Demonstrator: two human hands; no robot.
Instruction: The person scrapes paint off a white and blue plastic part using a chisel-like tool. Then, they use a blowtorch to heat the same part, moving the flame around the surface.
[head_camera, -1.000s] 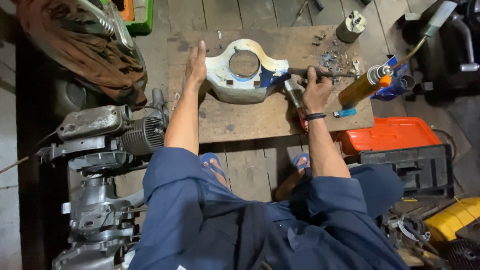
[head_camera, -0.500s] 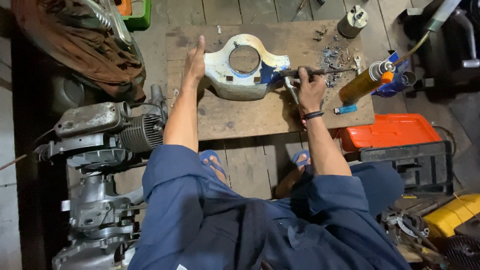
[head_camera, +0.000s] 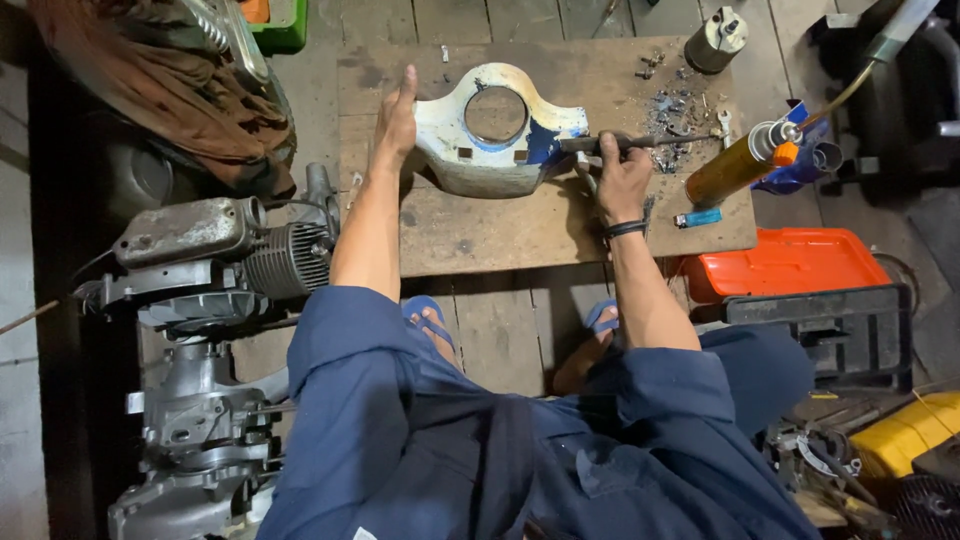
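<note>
The left hand (head_camera: 395, 125), fingers spread flat, braces the white-and-blue metal housing with a round hole (head_camera: 495, 135) on the wooden bench (head_camera: 480, 225), steadying it while the right hand (head_camera: 620, 180), clenched round a dark slim tool (head_camera: 640, 142), works its edge.

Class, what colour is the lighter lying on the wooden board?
Light blue; the lighter shows best in the head view.

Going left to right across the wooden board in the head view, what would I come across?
Left hand → white and blue metal cover with a round hole → right hand gripping a dark tool → blue lighter → orange spray can.
</note>
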